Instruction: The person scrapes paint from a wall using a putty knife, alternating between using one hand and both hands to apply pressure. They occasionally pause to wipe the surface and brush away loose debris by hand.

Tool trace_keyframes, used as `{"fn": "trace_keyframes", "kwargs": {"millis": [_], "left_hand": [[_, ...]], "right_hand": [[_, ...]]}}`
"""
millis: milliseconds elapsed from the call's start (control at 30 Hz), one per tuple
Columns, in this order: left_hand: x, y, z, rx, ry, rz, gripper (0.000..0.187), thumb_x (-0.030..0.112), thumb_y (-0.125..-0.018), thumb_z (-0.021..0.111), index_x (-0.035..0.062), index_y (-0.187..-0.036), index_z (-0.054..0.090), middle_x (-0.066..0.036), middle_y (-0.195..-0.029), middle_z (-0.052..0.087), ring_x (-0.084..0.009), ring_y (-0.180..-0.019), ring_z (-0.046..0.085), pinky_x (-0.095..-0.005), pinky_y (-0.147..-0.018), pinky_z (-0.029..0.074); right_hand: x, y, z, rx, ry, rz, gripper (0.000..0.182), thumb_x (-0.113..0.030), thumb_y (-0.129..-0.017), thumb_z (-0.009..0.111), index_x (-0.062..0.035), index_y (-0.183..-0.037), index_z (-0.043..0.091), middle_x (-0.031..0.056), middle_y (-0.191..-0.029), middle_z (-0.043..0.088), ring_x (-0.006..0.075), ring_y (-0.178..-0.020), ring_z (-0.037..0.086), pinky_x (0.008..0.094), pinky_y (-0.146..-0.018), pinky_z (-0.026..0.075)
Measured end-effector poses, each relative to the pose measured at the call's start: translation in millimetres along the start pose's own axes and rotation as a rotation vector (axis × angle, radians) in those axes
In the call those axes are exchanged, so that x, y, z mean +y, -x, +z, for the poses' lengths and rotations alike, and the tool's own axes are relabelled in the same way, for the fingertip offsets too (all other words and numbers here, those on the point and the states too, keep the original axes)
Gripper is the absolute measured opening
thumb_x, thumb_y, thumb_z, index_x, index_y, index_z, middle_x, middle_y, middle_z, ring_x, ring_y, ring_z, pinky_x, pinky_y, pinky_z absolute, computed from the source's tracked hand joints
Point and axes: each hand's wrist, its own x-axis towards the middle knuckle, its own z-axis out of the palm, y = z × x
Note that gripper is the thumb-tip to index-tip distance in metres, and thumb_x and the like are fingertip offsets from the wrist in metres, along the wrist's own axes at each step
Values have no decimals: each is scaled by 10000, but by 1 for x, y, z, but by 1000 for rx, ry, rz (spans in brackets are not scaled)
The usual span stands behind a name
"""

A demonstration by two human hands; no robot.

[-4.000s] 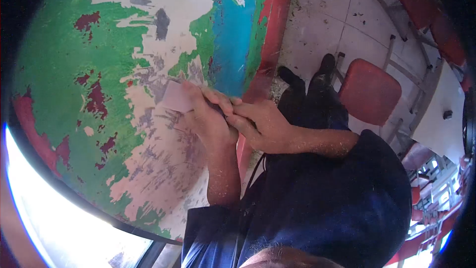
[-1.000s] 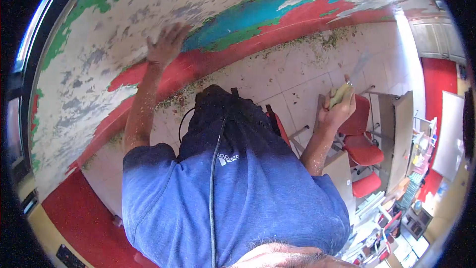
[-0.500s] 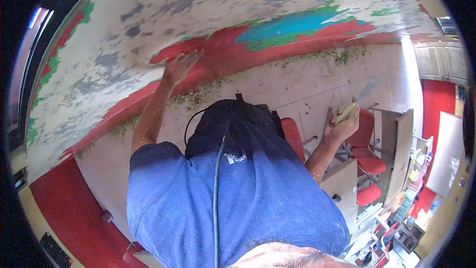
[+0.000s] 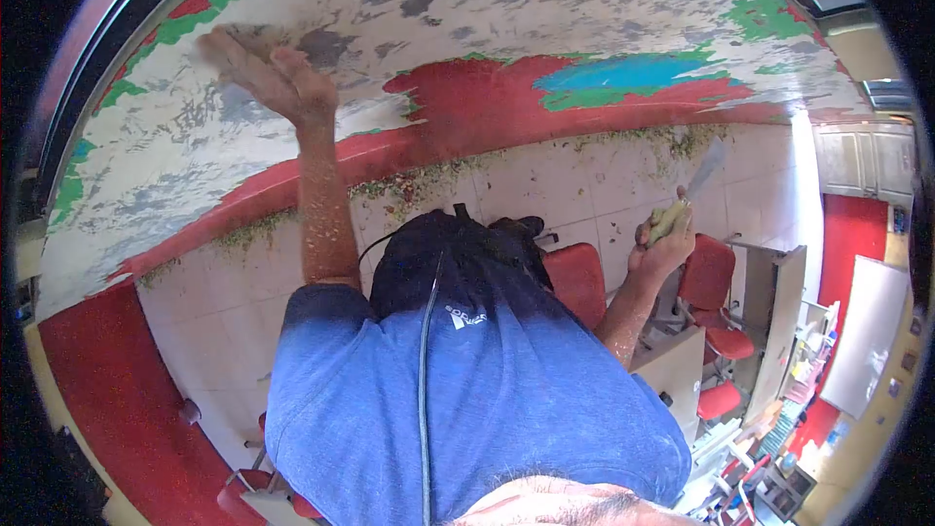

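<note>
My left hand is raised at the wall, palm flat and fingers stretched out. Its fingertips are blurred, and nothing is in it. Patches of white, grey, green, red and blue show on the wall where paint is scraped away. In my right hand, fingers wrapped round its pale yellow handle, is a putty knife. Its broad thin blade points up and away from my body, apart from the wall. Pale specks cling to both forearms.
Paint flakes litter the tiled floor along the wall's foot. Red chairs and a desk panel stand to my right. Another red chair is close by my right side. A whiteboard hangs at far right.
My left hand has swept up and left across the wall, from the red patch to the scraped white area. My right hand still holds the putty knife. The view has shifted slightly.
</note>
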Motion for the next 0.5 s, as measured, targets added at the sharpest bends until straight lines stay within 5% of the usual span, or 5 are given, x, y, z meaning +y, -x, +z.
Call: {"fn": "trace_keyframes", "kwargs": {"millis": [67, 167, 300, 367, 500], "left_hand": [[7, 2, -2, 57, 258, -81, 744, 483, -883, 388, -48, -1377, 221, -301, -1432, 113, -446, -1341, 53, -559, -1059, -12], [-12, 21, 14, -58, -112, 41, 716, 489, -884, 370, 14, -1398, 221, -283, -1442, 103, -431, -1348, 43, -585, -1049, -29], [-54, 108, 60, -223, -434, 412, 584, 465, -879, 400, 234, -1404, 288, -102, -1485, 153, -351, -1372, 35, -608, -1033, -79], [-55, 148, 59, -388, -485, 493, 575, 448, -858, 455, 288, -1391, 309, -9, -1487, 181, -286, -1383, 57, -571, -1055, -71], [-79, 205, 28, -768, -480, 608, 564, 349, -844, 516, 294, -1376, 340, 22, -1478, 210, -196, -1381, 101, -517, -1087, 39]], "right_hand": [[3, 9, 4, -12, -7, 20, 360, -269, -972, 342, -30, -1207, 473, 64, -580, 499, 95, -334, 363, 205, -299, 286], [8, 17, 7, -41, 27, 35, 357, -277, -971, 347, -34, -1199, 475, 66, -583, 500, 97, -333, 367, 201, -295, 281], [14, 19, 7, -117, 11, 30, 361, -291, -970, 355, -43, -1205, 470, 68, -594, 506, 94, -338, 374, 197, -294, 280], [10, 21, 11, -151, 4, 16, 365, -296, -969, 358, -45, -1212, 466, 67, -596, 506, 92, -340, 376, 195, -295, 279], [5, 26, 22, -167, -2, 0, 368, -296, -969, 362, -44, -1218, 461, 61, -587, 498, 89, -335, 370, 194, -297, 279]]}}
